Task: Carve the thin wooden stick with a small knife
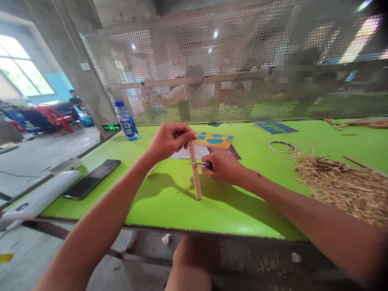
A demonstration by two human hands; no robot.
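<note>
Pinching notched wooden strip; metal-tipped tool crosswise

The left fingers are covering the top end of the wooden strip, and the right fingers are hiding most of the tool handle. The right edge is cutting off the shavings pile. The perforated screen is blurring the shapes behind it.

The green bench carries an upright blue-capped bottle and a dark phone on its left. On the right lie a patterned card, a pale ring and heaped wood shavings.
</note>
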